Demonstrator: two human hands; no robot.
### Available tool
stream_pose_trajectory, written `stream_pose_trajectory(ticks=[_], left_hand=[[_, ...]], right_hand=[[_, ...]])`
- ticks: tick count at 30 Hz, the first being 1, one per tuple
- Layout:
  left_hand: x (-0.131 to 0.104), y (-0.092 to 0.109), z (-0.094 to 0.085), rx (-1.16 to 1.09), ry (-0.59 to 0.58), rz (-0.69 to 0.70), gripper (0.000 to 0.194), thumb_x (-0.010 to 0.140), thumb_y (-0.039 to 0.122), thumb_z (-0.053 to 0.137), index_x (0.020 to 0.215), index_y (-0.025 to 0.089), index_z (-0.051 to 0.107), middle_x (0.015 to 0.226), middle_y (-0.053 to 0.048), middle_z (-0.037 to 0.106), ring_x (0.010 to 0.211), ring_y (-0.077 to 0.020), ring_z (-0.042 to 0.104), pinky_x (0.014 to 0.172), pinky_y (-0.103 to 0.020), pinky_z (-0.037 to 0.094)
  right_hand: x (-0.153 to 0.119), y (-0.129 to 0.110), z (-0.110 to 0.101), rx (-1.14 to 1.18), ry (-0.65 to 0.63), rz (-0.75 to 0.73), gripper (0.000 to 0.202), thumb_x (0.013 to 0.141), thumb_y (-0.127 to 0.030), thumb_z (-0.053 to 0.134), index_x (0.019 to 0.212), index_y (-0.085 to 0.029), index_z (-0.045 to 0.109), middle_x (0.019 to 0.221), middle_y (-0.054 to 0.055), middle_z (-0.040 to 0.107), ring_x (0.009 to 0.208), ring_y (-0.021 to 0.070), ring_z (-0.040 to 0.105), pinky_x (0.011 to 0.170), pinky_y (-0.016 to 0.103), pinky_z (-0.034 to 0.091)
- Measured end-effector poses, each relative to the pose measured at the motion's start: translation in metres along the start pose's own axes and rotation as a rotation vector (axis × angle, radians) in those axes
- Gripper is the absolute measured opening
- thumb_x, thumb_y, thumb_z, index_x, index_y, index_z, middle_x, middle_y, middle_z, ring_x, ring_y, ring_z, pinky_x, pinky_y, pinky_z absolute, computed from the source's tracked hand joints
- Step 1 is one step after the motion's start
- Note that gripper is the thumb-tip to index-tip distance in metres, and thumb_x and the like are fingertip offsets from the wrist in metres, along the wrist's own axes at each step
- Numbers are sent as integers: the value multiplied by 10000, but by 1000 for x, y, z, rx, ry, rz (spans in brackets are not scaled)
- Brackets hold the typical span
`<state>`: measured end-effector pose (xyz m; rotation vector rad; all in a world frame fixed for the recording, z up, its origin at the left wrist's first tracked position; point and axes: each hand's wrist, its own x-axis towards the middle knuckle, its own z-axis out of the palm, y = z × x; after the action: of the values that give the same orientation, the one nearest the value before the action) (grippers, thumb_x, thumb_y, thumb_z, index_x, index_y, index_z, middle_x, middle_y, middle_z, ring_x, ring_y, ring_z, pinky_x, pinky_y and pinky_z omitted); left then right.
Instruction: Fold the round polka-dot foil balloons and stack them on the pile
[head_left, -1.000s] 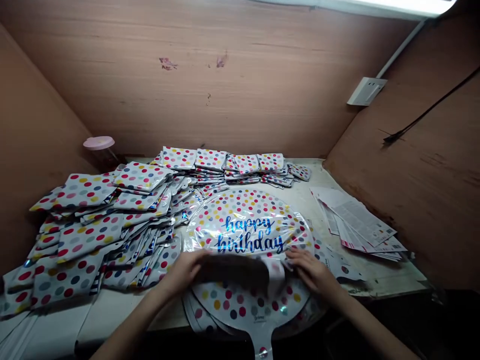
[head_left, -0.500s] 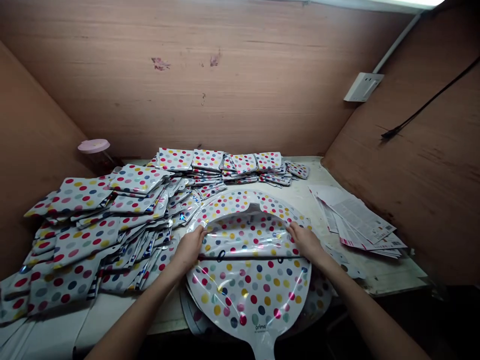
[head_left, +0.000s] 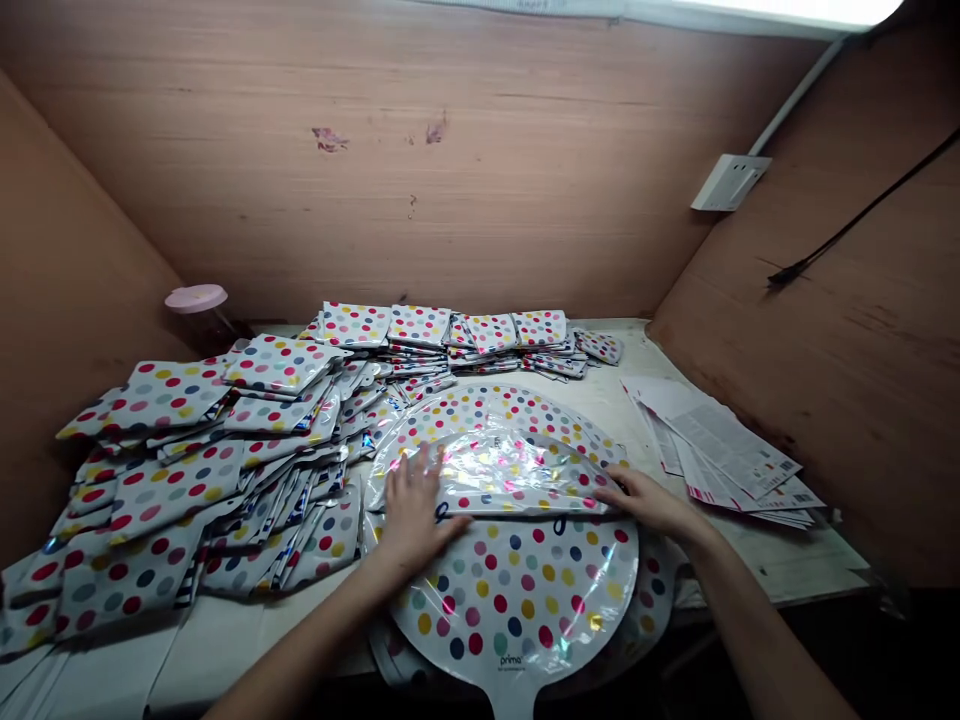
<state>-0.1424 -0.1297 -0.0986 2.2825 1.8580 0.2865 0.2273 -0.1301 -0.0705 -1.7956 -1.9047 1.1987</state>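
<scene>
A round, flat polka-dot foil balloon [head_left: 525, 590] lies on similar ones at the table's front edge, its neck toward me. Its upper part is folded down over the middle, with a shiny flap [head_left: 517, 470] on top. My left hand [head_left: 416, 510] rests on the left side of the fold, fingers spread and holding nothing. At the fold's right end, my right hand [head_left: 645, 500] has its fingertips on the flap's edge; whether they pinch it is hard to tell. Two small dark loops show just below the fold.
Folded polka-dot packets [head_left: 176, 480] are heaped at the left, with more stacks [head_left: 420, 325] along the back. Printed paper sheets [head_left: 720, 450] lie at the right on the table [head_left: 780, 565]. A pink-lidded jar [head_left: 196, 298] stands at the back left.
The raised upper edge of the balloon has come down flat toward me. My left hand has let go of it and spread out on top; my right hand has shifted slightly right.
</scene>
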Motion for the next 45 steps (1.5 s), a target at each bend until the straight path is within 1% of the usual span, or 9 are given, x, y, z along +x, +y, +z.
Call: stream_pose_trajectory(ticks=[5, 11, 16, 19, 23, 28, 32, 37, 45], left_hand=[[2, -53, -28, -225, -146, -100, 554, 720, 636, 588, 1002, 160, 609, 1031, -103, 616, 1015, -302, 545, 839, -373, 438], [9, -51, -28, -295, -142, -143, 301, 927, 469, 353, 881, 210, 500, 755, -19, 623, 732, -205, 604, 624, -261, 406], [25, -18, -29, 59, -94, -312, 317, 938, 368, 392, 1147, 168, 520, 1000, -139, 666, 912, -289, 635, 745, -359, 458], [18, 7, -20, 151, 80, 7, 438, 959, 352, 369, 1369, 209, 421, 1381, -156, 473, 1250, -309, 458, 1008, -468, 358], [7, 25, 7, 57, -123, 466, 644, 889, 604, 411, 1465, 356, 268, 1559, -29, 200, 1414, -390, 122, 1110, -627, 67], [9, 23, 17, 1, -244, 493, 733, 847, 687, 393, 1478, 391, 169, 1579, -4, 77, 1398, -471, -30, 1043, -726, 9], [15, 15, -1, -35, -206, 434, 720, 843, 536, 509, 1476, 291, 269, 1552, -47, 210, 1414, -402, 122, 1102, -638, 147], [32, -43, -26, -277, -216, 313, 543, 721, 141, 473, 1251, 169, 589, 1412, -77, 476, 1282, -224, 463, 1110, -374, 330], [50, -80, -44, -446, -230, 137, 283, 883, 329, 380, 1000, 200, 603, 1042, -59, 693, 966, -208, 645, 838, -284, 489]], right_hand=[[-34, 31, 7, 272, 245, -58, 456, 822, -648, 482, 888, -206, 567, 890, 41, 643, 853, 227, 612, 723, 293, 505], [-8, 37, 20, -231, 547, 104, 336, 940, -489, 327, 845, -228, 517, 717, 31, 624, 686, 206, 596, 618, 277, 421], [28, 24, 15, -522, 417, 326, 299, 962, -398, 340, 919, -228, 583, 800, 82, 679, 758, 227, 641, 613, 274, 390], [38, 19, 12, -536, 387, 348, 274, 949, -387, 390, 928, -210, 598, 826, 100, 691, 777, 233, 653, 626, 283, 413], [26, 8, 14, -580, 433, 391, 317, 956, -334, 352, 1074, -149, 581, 952, 188, 680, 904, 304, 649, 736, 405, 474], [-5, -2, 36, -713, 323, -423, 520, 810, -193, 538, 1326, -191, 477, 1427, 131, 440, 1338, 314, 361, 1069, 506, 340], [3, 3, 48, -646, 305, -697, 440, 851, -85, 407, 1265, -120, 552, 1345, 156, 533, 1275, 272, 469, 1027, 469, 437], [9, 13, 22, -419, 174, -583, 445, 831, -101, 403, 1246, -155, 555, 1311, 118, 568, 1232, 207, 515, 1044, 408, 425], [8, 48, -25, 67, 40, -287, 184, 821, -296, 462, 953, -203, 549, 1080, 89, 653, 1037, 249, 591, 902, 400, 466]])
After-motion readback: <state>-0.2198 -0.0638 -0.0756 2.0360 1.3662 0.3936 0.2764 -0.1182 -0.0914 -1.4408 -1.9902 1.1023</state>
